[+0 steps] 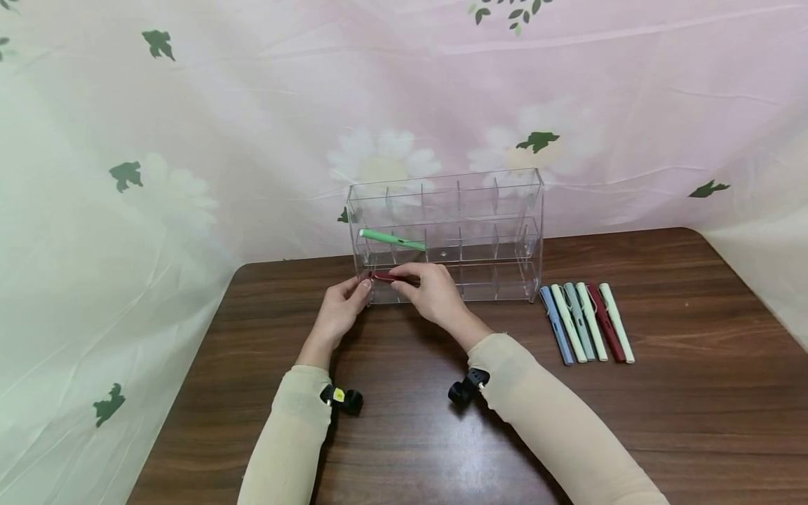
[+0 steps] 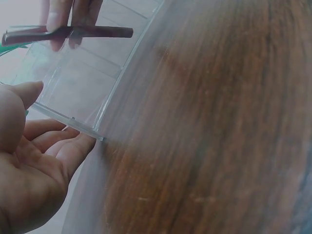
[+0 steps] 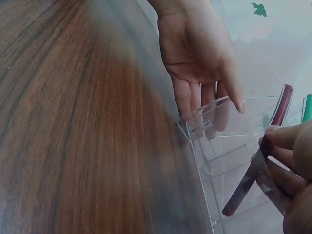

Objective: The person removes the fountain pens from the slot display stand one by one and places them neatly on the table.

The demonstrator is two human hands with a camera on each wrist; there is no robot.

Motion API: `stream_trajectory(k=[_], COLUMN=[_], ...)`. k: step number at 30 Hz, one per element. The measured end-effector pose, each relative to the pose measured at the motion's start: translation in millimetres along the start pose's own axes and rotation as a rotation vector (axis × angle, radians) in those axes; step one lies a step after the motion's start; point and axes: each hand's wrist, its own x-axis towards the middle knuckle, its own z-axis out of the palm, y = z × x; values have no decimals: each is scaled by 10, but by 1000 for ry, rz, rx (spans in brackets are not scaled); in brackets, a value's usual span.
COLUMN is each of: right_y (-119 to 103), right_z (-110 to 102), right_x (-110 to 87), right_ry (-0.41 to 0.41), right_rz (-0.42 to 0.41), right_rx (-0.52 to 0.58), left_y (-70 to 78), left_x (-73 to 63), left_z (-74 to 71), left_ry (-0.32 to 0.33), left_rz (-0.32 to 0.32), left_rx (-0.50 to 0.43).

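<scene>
A clear tiered pen organizer with divided compartments stands at the back of the table. My left hand grips its left end; the left wrist view shows the thumb in front and the other fingers against the outside of the side wall. My right hand pinches a dark red pen with a clip, held nearly level in the head view before the lower left compartments. In the right wrist view the pen slants across the clear plastic. A bright green pen lies tilted in the organizer's left part, above the red one.
To the right of the organizer several capped pens lie side by side on the wooden table: a blue pen, pale green ones, a grey-green one and another dark red pen. A flowered cloth hangs close behind.
</scene>
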Motion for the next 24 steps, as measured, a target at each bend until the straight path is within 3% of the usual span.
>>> stream_trajectory(k=[14, 24], right_y=[46, -56], right_z=[-136, -280], right_x=[-37, -81], right_ry=[114, 169], right_rz=[-42, -70], right_rx=[194, 337], left_y=[6, -6], left_x=[4, 14], left_z=[15, 8], left_ry=[10, 13], left_rz=[-12, -6], left_rx=[25, 19])
